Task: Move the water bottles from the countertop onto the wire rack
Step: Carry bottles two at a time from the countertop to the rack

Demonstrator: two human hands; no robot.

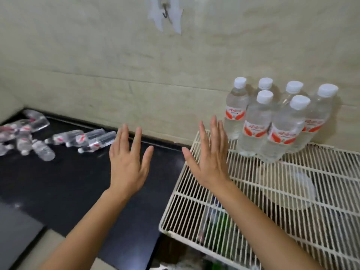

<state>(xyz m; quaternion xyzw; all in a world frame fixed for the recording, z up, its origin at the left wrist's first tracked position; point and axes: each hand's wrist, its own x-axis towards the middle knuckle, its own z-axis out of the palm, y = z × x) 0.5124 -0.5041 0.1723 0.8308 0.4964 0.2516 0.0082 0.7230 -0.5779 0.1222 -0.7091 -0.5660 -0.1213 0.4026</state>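
Observation:
Several clear water bottles with white caps and red labels (276, 121) stand upright in a cluster at the far left corner of the cream wire rack (253, 193). More of the same bottles lie on their sides on the black countertop (58, 182): a group of three (87, 139) near the wall and a pile (23, 137) at the far left. My left hand (128, 162) hovers flat over the countertop, fingers spread, holding nothing. My right hand (210, 156) is spread over the rack's left edge, just left of the standing bottles, also holding nothing.
A beige tiled wall runs behind the counter and rack, with a metal hook (166, 12) high on it. Below the rack, dim items show through the wires, among them something green (218, 228) and a pale round lid (292, 190).

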